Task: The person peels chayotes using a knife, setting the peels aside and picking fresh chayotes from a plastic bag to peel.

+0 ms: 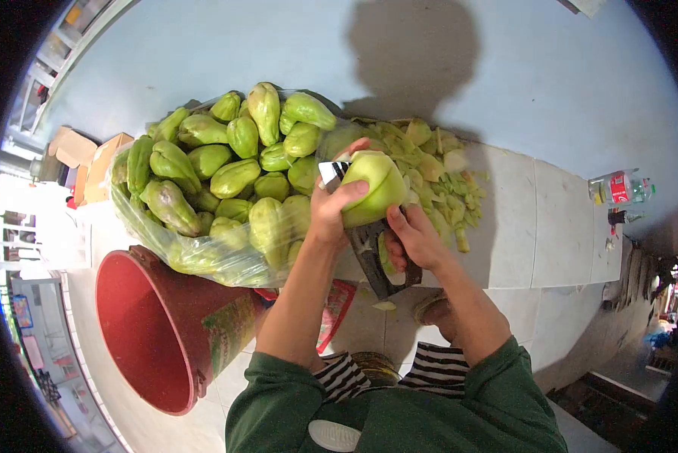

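Note:
My left hand is closed round a pale green chayote, its thumb pressed on the side. The chayote looks smooth and at least partly peeled. A black-and-white striped item shows beside these fingers; its kind is unclear. Just right of and below the chayote, my right hand has curled fingers and a raised thumb, gripping a dark flat blade-like tool. Its handle is hidden. A pale green strip shows by the right fingers. Behind the hands lie light green peelings on the tiled ledge.
Unpeeled chayotes fill a clear plastic bag at the left. A large red bucket lies tilted below it. A cardboard box is at far left, and a red-labelled bottle at the right. A pale wall bounds the ledge.

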A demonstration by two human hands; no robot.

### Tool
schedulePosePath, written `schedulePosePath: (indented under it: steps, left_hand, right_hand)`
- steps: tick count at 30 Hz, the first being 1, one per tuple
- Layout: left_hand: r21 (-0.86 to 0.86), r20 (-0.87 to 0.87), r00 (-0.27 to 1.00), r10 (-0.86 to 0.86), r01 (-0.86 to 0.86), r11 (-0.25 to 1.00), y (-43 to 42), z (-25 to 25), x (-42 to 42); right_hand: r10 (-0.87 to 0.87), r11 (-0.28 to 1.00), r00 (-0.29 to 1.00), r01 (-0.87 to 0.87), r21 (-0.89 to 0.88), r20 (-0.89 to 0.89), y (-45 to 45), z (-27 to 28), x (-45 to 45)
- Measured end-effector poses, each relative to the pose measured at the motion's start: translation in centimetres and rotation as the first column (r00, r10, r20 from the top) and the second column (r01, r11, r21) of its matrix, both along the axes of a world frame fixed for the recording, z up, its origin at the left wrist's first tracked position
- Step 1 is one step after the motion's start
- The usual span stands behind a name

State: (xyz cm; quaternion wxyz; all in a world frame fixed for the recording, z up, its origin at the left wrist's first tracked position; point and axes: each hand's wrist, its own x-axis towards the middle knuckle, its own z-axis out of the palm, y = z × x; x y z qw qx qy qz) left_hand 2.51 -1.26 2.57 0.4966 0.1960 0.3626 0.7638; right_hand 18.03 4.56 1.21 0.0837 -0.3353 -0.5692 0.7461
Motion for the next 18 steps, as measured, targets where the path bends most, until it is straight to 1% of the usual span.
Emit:
schedulePosePath:
  steps: [3, 6, 8, 11, 15, 16, 17, 18]
  left_hand:
    - [0.007, -0.007, 1.000, 0.017, -0.017, 1.000, 0.0, 0.3, -0.1]
    - [0.025, -0.034, 0.999, 0.022, -0.022, 0.999, 0.2, -0.2, -0.3]
    - [0.040, -0.053, 0.998, 0.026, -0.024, 0.999, 0.3, -0.4, -0.3]
    - [0.019, -0.034, 0.999, 0.017, -0.017, 1.000, 0.3, -0.3, -0.3]
    - [0.037, 0.061, 0.998, -0.013, 0.011, 0.999, 0.2, -0.2, -0.2]
    - [0.040, 0.095, 0.995, -0.020, 0.016, 0.999, 0.0, -0.1, -0.3]
    - [0.086, 0.090, 0.996, -0.009, 0.001, 0.996, 0.0, -0.4, -0.4]
    - [0.134, 0.086, 0.996, 0.002, -0.014, 0.991, 0.1, -0.8, -0.5]
  right_hand:
    - [0.024, 0.999, 1.000, -0.024, 0.043, 0.002, 0.0, -1.0, 0.1]
    - [0.043, 0.999, 0.999, -0.043, -0.007, -0.005, -0.3, -1.0, 0.0]
    - [0.038, 0.999, 0.998, -0.040, -0.024, -0.052, -0.5, -0.2, -0.2]
    - [0.051, 0.997, 0.998, -0.052, -0.062, -0.026, -0.3, -0.5, -0.2]
    - [0.054, 0.995, 0.999, -0.054, -0.081, -0.008, -0.5, -0.4, -0.3]
    - [-0.016, 0.991, 1.000, 0.014, -0.135, -0.008, -0.6, 0.2, -0.3]
    - [-0.084, 0.979, 0.996, 0.082, -0.185, -0.003, -0.7, 1.0, -0.4]
    - [-0.081, 0.980, 0.997, 0.080, -0.181, -0.001, -0.6, 1.1, -0.4]
